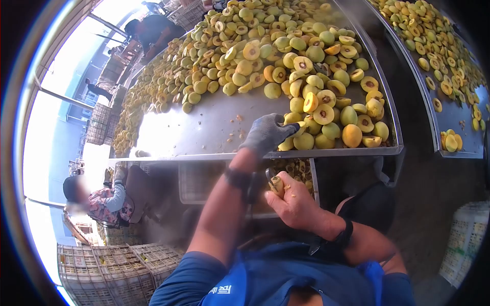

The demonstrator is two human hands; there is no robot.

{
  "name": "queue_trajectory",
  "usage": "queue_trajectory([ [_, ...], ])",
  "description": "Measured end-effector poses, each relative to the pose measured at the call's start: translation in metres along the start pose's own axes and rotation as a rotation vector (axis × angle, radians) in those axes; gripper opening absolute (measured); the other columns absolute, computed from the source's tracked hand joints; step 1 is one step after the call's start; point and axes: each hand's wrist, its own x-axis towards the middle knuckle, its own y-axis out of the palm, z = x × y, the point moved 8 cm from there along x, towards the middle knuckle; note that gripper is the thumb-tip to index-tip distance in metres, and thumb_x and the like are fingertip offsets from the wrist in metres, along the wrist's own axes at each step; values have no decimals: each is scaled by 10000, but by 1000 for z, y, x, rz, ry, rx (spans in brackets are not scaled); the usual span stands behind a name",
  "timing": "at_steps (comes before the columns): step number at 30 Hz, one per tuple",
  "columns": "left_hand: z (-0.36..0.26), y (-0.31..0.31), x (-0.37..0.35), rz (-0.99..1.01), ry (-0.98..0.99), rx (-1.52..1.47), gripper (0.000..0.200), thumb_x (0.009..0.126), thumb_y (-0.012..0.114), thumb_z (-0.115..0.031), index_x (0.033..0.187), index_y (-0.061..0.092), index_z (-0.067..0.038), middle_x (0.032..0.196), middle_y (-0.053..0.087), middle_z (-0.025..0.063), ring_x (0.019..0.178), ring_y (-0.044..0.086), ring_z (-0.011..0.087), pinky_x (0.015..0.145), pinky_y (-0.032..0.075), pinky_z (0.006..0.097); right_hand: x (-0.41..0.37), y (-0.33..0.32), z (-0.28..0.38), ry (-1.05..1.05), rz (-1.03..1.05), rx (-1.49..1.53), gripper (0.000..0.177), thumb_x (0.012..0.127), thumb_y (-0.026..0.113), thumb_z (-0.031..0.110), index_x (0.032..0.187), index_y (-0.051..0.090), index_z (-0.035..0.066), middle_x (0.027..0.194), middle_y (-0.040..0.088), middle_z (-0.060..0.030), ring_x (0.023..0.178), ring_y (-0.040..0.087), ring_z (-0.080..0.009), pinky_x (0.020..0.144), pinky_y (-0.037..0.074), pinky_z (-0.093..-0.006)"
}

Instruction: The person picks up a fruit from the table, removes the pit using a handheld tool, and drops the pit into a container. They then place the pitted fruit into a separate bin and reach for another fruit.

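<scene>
"What's nearest the body?"

"The bare right hand (295, 203), closed in a fist around a small tool with a yellowish handle and a curved metal end (276, 186). It sits below the table's edge, and bits of yellow pulp cling to the skin."

"And the left?"

"The left hand, in a grey fabric glove (268, 133), is farther out, over the front rim of the table. Its fingers are partly bent, the tips against a yellow, rounded fruit half (301, 128). I can't tell whether they have gripped it or only touch it."

"So where is that fruit half from the tool?"

"Beyond it and slightly to the right, well apart from the right hand, at the near left edge of a pile of yellow-green halved fruits (326, 113)."

"What's under the pile?"

"A shiny, flat metal table with a raised rim (204, 125). Bare metal shows left of the glove, with small scraps on it; the pile runs along the right side and across the far part."

"Anything past that?"

"A seated co-worker in a dark cap and patterned top (107, 204) off to the left, and a second metal table (479, 96) at the right, also bearing halved fruits."
</scene>
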Motion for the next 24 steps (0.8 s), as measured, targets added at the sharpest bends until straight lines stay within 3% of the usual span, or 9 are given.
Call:
queue_trajectory([
  [2, -23, 14, 4, 37, 93, 124, 510, 844, 797, -313, 1220, 665, 6, 884, 720, 106, 637, 669, 148, 601, 561, 311, 0, -8, 2, -2, -14, -2, 140, 958, 617, 99, 936, 488, 48, 708, 501, -4, 676, 463, -94, 610, 423, -317],
  [5, -20, 24, 3, -42, 203, -3, 571, 798, 835, -290, 1254, 640, -5, 875, 720, 109, 683, 676, 160, 654, 567, 317, -1, -20, 6, 16, -10, -14, 136, 957, 617, 96, 950, 492, 43, 708, 503, -10, 680, 465, -99, 616, 427, -317],
  [8, -29, 21, -1, -32, 179, -135, 599, 780, 841, -229, 1288, 613, -8, 941, 717, 135, 779, 689, 164, 724, 571, 315, 1, -25, -1, 17, -34, -32, 136, 956, 617, 97, 957, 497, 33, 713, 509, -16, 679, 466, -107, 623, 432, -318],
  [11, -28, 18, -2, -102, 190, -80, 479, 797, 799, -89, 1238, 630, -7, 1014, 733, 144, 928, 715, 224, 828, 576, 355, 5, -38, -7, 17, -127, -76, 125, 952, 611, 96, 955, 509, 25, 732, 524, -21, 685, 467, -113, 640, 439, -320],
  [14, -22, 18, -12, -68, 125, -328, 467, 817, 768, -48, 1260, 628, 1, 1012, 725, 113, 946, 696, 167, 812, 582, 327, 9, -57, -14, 63, -229, -65, 112, 941, 608, 90, 944, 519, 22, 755, 540, -22, 701, 469, -113, 659, 444, -323],
  [17, -24, 19, -37, 48, 77, -890, 470, 820, 748, -2, 1274, 629, 8, 1079, 713, 109, 982, 684, 166, 840, 585, 313, 18, -68, -35, 69, -302, -20, 106, 923, 599, 82, 981, 558, 3, 808, 581, -30, 753, 507, -108, 704, 462, -304],
  [19, -28, 9, -64, -13, 91, -874, 478, 821, 735, 30, 1285, 627, 8, 1122, 703, 111, 994, 683, 168, 866, 584, 303, 20, -63, -33, 76, -276, 107, 135, 921, 592, 77, 1020, 580, -14, 842, 612, -45, 782, 535, -106, 724, 472, -293],
  [20, -28, 6, -74, -42, 96, -868, 483, 821, 729, 46, 1291, 625, 7, 1143, 698, 112, 1000, 683, 170, 879, 584, 298, 19, -61, -31, 46, -256, 63, 200, 919, 565, 62, 1088, 599, -39, 917, 654, -54, 837, 570, -114, 778, 487, -295],
  [24, -33, -4, -105, -279, 226, -699, 461, 829, 751, 42, 1273, 633, 10, 1147, 703, 117, 998, 681, 169, 876, 578, 296, 16, -50, -18, 14, -230, 28, 216, 913, 542, 47, 1100, 601, -42, 945, 667, -63, 884, 599, -138, 828, 496, -318],
])
